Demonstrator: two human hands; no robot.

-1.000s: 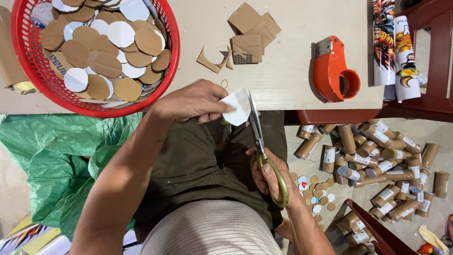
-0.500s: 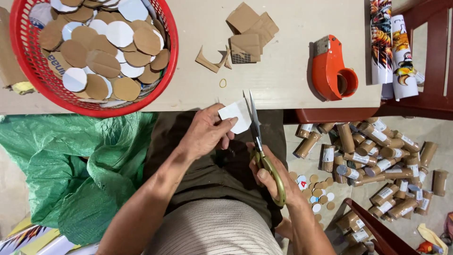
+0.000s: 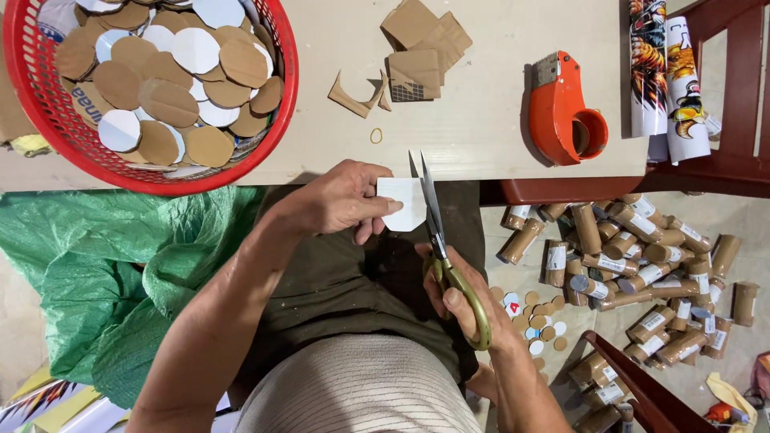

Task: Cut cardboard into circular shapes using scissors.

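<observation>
- Left hand [image 3: 337, 200], now drawn back near the table [image 3: 481, 152] edge, pinches the white card [image 3: 403, 204].
- Right hand [image 3: 465, 309] grips scissors [image 3: 441, 240]; blades meet the card's right edge, so cutting has resumed.

A basket [image 3: 48, 120] of discs [image 3: 168, 100] is set on the table [image 3: 481, 120] at its left end, with scraps [image 3: 421, 44] at the middle and a tape dispenser [image 3: 565, 112] to the right. Below the table edge, a card [image 3: 403, 203] is held in the left hand [image 3: 341, 200], touching the scissors [image 3: 445, 256] gripped in the right hand [image 3: 465, 309]. Tubes [image 3: 634, 265] are heaped on the floor at right; sheeting [image 3: 96, 273], possibly a bag, is spread at left.
</observation>
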